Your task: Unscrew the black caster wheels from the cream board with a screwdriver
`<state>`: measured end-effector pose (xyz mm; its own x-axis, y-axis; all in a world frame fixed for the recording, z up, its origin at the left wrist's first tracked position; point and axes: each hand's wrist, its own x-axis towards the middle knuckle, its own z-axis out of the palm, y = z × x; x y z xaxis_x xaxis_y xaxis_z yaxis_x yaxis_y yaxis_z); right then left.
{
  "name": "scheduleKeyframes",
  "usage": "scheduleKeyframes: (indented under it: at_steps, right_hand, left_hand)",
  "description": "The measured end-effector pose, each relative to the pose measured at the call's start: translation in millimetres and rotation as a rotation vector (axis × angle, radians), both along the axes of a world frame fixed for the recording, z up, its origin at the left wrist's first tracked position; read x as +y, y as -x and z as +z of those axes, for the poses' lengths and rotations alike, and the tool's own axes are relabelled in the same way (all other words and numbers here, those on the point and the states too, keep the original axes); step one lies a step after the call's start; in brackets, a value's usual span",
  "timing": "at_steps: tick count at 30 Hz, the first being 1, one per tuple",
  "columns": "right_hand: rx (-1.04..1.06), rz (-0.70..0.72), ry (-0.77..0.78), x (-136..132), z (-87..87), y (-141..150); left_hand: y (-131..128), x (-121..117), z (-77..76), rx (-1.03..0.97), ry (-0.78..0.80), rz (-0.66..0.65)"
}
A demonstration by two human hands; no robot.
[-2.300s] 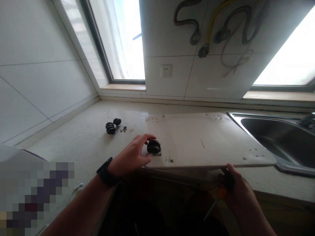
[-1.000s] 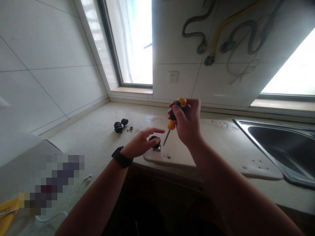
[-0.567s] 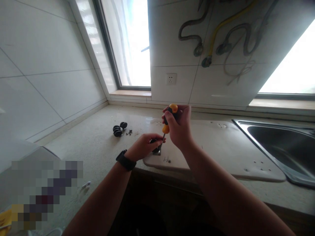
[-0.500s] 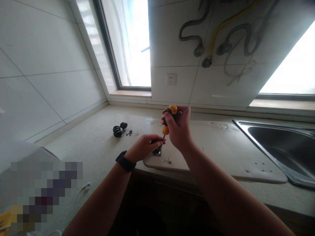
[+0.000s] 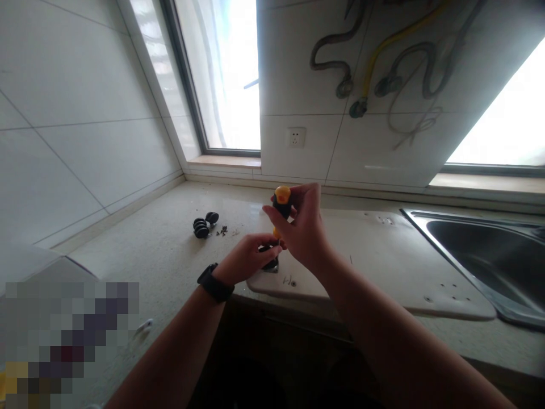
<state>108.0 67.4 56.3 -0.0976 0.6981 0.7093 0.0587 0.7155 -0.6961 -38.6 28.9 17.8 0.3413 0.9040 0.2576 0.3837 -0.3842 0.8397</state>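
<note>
My right hand [image 5: 307, 230] grips a yellow-and-black screwdriver [image 5: 283, 196], its handle upright and its shaft pointing down toward my left fingers. My left hand [image 5: 247, 254], with a black watch on the wrist, is closed around a black caster wheel [image 5: 269, 261] with a metal plate. This caster rests at the near left corner of a white board [image 5: 374, 255] lying on the countertop. My left fingertips are by the screwdriver's lower end; its tip is hidden.
Several black casters [image 5: 201, 228] and small dark screws [image 5: 223, 230] lie on the counter [image 5: 170, 227] left of the board. A steel sink [image 5: 472, 267] is at the right. An outlet [image 5: 296, 137] and hoses [image 5: 327, 41] are on the tiled wall. Blurred items fill the lower left.
My right hand and the screwdriver have shifted slightly left, and the handle now tips more toward me, hiding most of the shaft. My left hand stays at the caster.
</note>
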Motion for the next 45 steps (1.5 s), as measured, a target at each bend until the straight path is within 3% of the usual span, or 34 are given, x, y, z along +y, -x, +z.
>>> scheduleKeyframes:
  at_steps: [6,11,22,31,39,45]
  right_hand:
    - [-0.036,0.039,0.105,-1,13.8,-7]
    - [-0.068,0.062,0.099,-2,19.8,-11]
    - [-0.091,0.221,0.175,-3,26.2,-14]
    - [-0.08,0.359,0.212,-2,29.0,-25]
    - [-0.251,0.227,0.154,3,38.2,-38]
    - [-0.26,0.179,0.136,14,34.4,-44]
  left_hand:
    - [-2,0,-1.1,-0.04,0.01,0.055]
    - [-1,-2,-0.7,0.021,-0.038,0.088]
    - [30,-3,4.1,0.232,-0.076,-0.006]
    - [36,-7,8.9,0.197,-0.11,-0.078]
    - [44,-10,14.2,0.299,-0.175,-0.106]
    - [45,-5,7.6,0.338,-0.237,-0.158]
